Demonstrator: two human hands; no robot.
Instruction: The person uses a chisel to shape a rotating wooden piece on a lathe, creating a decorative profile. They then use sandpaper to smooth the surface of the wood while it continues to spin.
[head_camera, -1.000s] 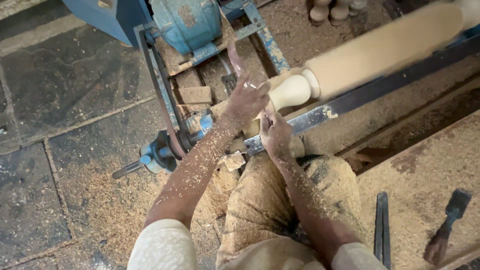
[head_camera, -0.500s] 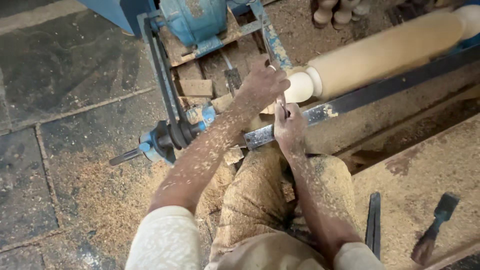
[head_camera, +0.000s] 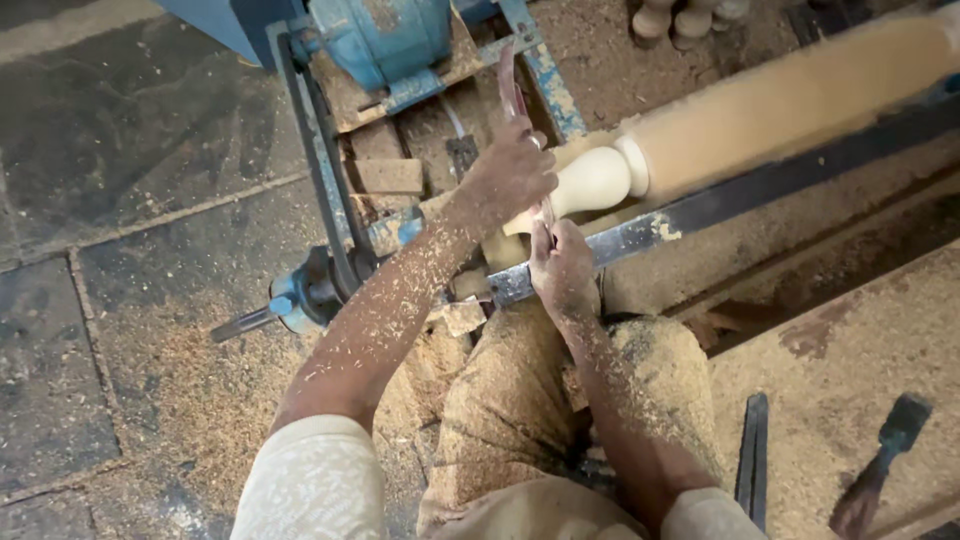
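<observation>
Gripping a slim reddish turning tool (head_camera: 512, 95), left hand (head_camera: 510, 175) clamped high, right hand (head_camera: 562, 265) pinching low, against the pale wooden spindle (head_camera: 760, 105) on the dark steel rail (head_camera: 760, 190); risks catching, given fingers so near.

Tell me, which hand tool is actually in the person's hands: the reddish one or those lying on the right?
The reddish tool, gripped by both hands at the pale spindle; the two dark tools lie untouched in sawdust.

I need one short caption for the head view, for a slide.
Both hands, left hand and right hand, steady a tool on a pale turned wooden spindle.
</observation>
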